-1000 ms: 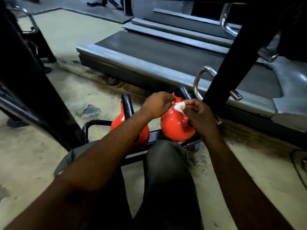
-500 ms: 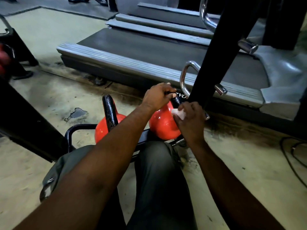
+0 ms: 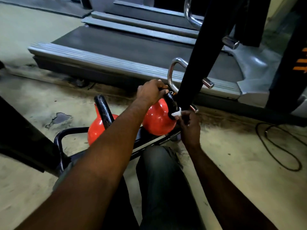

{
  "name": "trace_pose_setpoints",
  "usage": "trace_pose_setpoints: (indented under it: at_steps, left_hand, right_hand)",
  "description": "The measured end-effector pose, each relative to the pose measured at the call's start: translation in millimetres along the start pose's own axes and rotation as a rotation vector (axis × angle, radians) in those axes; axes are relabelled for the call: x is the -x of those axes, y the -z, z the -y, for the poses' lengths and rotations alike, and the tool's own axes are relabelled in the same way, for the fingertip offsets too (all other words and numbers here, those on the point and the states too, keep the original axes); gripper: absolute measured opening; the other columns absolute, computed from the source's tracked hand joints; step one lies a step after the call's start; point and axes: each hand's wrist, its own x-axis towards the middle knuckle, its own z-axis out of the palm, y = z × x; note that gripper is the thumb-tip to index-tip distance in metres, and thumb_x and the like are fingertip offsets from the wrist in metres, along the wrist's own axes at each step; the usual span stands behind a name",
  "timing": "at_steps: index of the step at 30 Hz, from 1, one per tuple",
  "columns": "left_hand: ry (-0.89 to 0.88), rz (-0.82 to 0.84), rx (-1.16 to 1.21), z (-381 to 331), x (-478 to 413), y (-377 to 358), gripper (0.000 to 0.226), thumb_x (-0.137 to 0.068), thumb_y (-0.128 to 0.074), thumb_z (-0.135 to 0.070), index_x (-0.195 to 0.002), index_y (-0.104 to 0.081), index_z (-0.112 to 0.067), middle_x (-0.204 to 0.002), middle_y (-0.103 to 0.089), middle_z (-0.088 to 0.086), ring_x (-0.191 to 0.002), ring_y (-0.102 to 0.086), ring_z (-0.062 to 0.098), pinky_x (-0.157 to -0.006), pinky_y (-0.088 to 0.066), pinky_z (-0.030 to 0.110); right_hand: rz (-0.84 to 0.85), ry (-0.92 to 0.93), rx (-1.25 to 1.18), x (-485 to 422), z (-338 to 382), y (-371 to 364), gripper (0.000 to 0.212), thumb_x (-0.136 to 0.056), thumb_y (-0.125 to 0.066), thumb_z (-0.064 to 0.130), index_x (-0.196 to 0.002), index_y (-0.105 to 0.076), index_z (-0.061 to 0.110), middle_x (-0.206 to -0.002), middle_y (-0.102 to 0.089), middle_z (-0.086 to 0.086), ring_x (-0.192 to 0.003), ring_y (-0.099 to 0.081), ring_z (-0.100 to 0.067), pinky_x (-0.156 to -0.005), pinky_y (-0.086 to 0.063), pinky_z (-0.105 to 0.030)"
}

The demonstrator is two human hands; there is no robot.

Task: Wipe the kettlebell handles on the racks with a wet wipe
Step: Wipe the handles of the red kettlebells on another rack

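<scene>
Two red kettlebells with black handles sit on a low black rack (image 3: 59,138) on the floor. My left hand (image 3: 152,92) grips the top of the right kettlebell's handle (image 3: 171,103), above its red body (image 3: 156,122). My right hand (image 3: 189,128) pinches a small white wet wipe (image 3: 176,114) against the lower right leg of that handle. The left kettlebell (image 3: 95,130) stands free, its black handle (image 3: 103,110) upright and partly hidden behind my left forearm.
A black upright post (image 3: 197,67) with chrome pegs rises just behind the right kettlebell. A treadmill deck (image 3: 116,47) runs across the back. A black cable (image 3: 279,146) loops on the floor at right. My knees are below the rack.
My right hand has slid the wipe down the handle's right leg, from near the top toward the base. My left hand kept its grip on the handle top. The view shifted.
</scene>
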Motion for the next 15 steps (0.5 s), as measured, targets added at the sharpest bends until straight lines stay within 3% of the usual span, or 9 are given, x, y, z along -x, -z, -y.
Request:
trace_pose_setpoints:
  at_steps: [3, 7, 9, 13, 15]
  left_hand:
    - [-0.021, 0.010, 0.001, -11.1, 1.0, -4.6, 0.030, -0.091, -0.060, -0.047, -0.118, -0.067, -0.037, -0.127, -0.062, -0.008, -0.119, -0.056, 0.016, -0.101, -0.039, 0.040]
    - [-0.042, 0.012, 0.019, -16.4, 3.1, -10.8, 0.025, -0.090, -0.061, -0.045, -0.112, -0.068, -0.035, -0.117, -0.066, -0.007, -0.113, -0.060, 0.018, -0.099, -0.044, 0.044]
    - [-0.061, 0.010, 0.001, -13.6, 5.0, -9.7, 0.025, -0.090, -0.062, -0.044, -0.112, -0.068, -0.034, -0.117, -0.066, -0.005, -0.112, -0.061, 0.019, -0.097, -0.046, 0.043]
    - [-0.067, 0.004, 0.041, -3.7, 2.9, -4.1, 0.026, -0.089, -0.064, -0.045, -0.111, -0.069, -0.034, -0.113, -0.066, -0.007, -0.107, -0.062, 0.017, -0.095, -0.048, 0.042]
    - [-0.087, 0.006, 0.054, -4.1, 3.1, -4.1, 0.026, -0.088, -0.064, -0.046, -0.111, -0.070, -0.035, -0.112, -0.065, -0.008, -0.106, -0.062, 0.016, -0.095, -0.048, 0.043]
  right_hand:
    - [0.107, -0.148, -0.187, -6.8, 6.7, 10.6, 0.014, -0.099, -0.058, 0.014, -0.109, -0.065, 0.008, -0.097, -0.070, -0.001, -0.082, -0.063, -0.006, -0.075, -0.050, -0.027]
    - [0.156, -0.265, -0.274, -37.5, 24.2, 13.3, 0.025, -0.101, -0.049, 0.011, -0.098, -0.071, 0.022, -0.091, -0.075, 0.006, -0.085, -0.067, -0.010, -0.082, -0.051, -0.032]
    - [0.163, -0.151, -0.148, -46.4, 38.4, 10.1, 0.021, -0.097, -0.054, 0.017, -0.100, -0.073, 0.023, -0.101, -0.075, 0.002, -0.095, -0.068, -0.013, -0.089, -0.052, -0.035]
    - [0.075, 0.275, 0.343, -23.1, 46.4, 1.8, 0.027, -0.082, -0.070, 0.012, -0.108, -0.073, 0.012, -0.112, -0.072, -0.005, -0.105, -0.064, -0.016, -0.097, -0.043, -0.020]
    - [-0.027, 0.391, 0.435, -5.6, 29.8, 4.9, 0.029, -0.076, -0.073, 0.014, -0.104, -0.072, 0.008, -0.106, -0.070, -0.009, -0.102, -0.063, -0.023, -0.095, -0.046, -0.029]
